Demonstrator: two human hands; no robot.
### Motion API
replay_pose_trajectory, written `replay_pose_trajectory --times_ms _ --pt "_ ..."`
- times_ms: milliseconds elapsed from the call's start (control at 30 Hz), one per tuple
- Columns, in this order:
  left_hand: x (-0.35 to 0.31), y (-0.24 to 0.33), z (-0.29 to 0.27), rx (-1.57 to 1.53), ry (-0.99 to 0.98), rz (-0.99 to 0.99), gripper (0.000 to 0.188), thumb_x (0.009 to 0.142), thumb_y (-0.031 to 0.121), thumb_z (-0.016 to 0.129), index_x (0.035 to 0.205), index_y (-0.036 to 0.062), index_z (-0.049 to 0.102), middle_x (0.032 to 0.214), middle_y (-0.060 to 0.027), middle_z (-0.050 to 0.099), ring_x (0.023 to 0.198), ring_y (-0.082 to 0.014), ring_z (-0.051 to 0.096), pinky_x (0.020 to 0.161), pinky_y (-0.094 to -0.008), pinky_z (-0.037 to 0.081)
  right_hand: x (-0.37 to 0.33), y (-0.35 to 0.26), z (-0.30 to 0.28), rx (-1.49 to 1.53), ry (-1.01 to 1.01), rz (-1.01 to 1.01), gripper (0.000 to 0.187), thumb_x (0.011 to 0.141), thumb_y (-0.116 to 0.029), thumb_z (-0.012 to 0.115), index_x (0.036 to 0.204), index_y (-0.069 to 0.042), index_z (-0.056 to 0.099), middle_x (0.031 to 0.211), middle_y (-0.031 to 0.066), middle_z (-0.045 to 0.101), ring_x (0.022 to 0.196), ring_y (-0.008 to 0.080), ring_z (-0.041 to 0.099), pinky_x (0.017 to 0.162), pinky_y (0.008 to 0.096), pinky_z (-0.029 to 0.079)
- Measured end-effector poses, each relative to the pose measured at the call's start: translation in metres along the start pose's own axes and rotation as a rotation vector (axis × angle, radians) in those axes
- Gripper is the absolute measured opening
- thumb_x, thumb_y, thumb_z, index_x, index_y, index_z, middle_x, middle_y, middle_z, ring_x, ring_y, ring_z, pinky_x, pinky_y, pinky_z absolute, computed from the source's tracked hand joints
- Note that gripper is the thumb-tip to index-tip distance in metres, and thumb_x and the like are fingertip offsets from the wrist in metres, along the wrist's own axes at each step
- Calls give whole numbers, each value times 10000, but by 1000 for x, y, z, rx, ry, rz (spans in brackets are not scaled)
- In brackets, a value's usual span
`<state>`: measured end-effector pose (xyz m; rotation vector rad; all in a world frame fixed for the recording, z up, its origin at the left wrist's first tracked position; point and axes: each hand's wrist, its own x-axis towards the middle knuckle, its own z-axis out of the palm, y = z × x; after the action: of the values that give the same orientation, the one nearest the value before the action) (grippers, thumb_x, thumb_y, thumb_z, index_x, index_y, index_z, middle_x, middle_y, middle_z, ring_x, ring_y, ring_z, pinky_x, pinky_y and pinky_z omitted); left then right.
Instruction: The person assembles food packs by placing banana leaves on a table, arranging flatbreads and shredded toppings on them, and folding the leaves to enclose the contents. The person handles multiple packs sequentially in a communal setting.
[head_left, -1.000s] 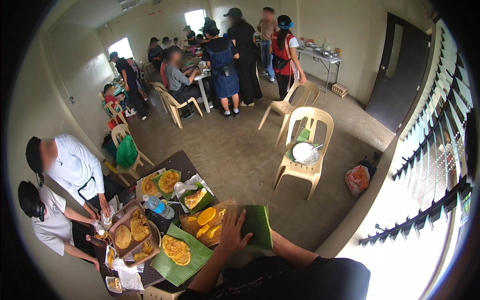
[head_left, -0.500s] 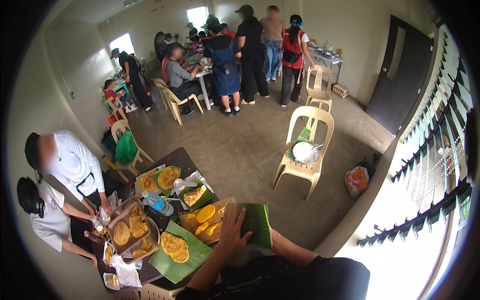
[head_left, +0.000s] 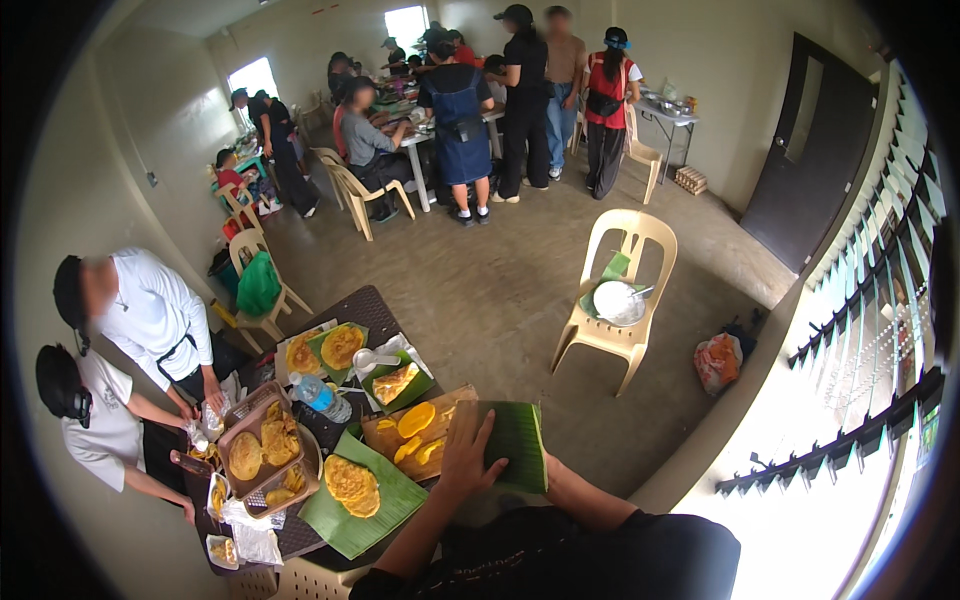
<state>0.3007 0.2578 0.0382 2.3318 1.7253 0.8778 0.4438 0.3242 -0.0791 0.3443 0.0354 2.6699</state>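
Note:
A folded piece of banana leaf (head_left: pixel 516 446) is held up in front of me, past the table's right edge. My right hand (head_left: pixel 556 474) grips it from behind at the lower right, with the fingers mostly hidden. Against its left side lies my left hand (head_left: pixel 474 455), fingers stretched and thumb apart; the fingertips are blurred. Just left of that hand is a wooden board (head_left: pixel 440 418) with orange-yellow slices (head_left: pixel 416 419). Nearer, flat yellow-brown cakes (head_left: pixel 352 487) rest on another banana leaf (head_left: pixel 385 535).
The dark table (head_left: pixel 372 310) also bears a brown plastic basket (head_left: pixel 225 440) of flat cakes, a water bottle (head_left: pixel 322 399) and a white scoop (head_left: pixel 372 358). Two people work at its left. Ahead, a beige chair (head_left: pixel 625 345) carries a white bowl (head_left: pixel 619 302).
The whole view has shifted slightly. My left hand stays at the leaf's left side, and the right hand still holds it. In the background, the person in the red vest has turned.

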Motion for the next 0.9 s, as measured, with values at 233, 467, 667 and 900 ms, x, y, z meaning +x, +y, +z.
replay_pose_trajectory --times_ms 233,467,667,900 --pt "1 2 -3 11 5 7 812 827 547 525 1430 54 297 1449 -305 227 1339 -484 214 1082 -536 185 6 4 11 99 -150 15 535 978 -390 293 1449 -136 277 1475 84 323 1290 250 407 1060 431 354" --pt "-2 1 -3 14 7 -8 814 829 547 508 1433 49 288 1463 -286 216 1356 -455 202 1090 -528 170 12 14 64 -507 583 -45 531 980 -387 292 1456 -154 263 1485 84 305 1302 253 394 1065 431 348" --pt "3 5 -6 20 12 11 768 847 506 504 1427 47 300 1458 -291 224 1338 -479 219 1085 -536 180 4 2 8 -29 -107 15 521 984 -358 310 1457 -145 260 1485 81 305 1302 244 393 1065 422 348" --pt "1 3 -4 25 28 -7 647 870 353 493 1388 -1 333 1443 -286 250 1321 -481 244 1076 -554 191 -1 8 39 -757 182 -107 533 991 -325 335 1464 -105 226 1506 54 259 1344 204 323 1105 367 277"
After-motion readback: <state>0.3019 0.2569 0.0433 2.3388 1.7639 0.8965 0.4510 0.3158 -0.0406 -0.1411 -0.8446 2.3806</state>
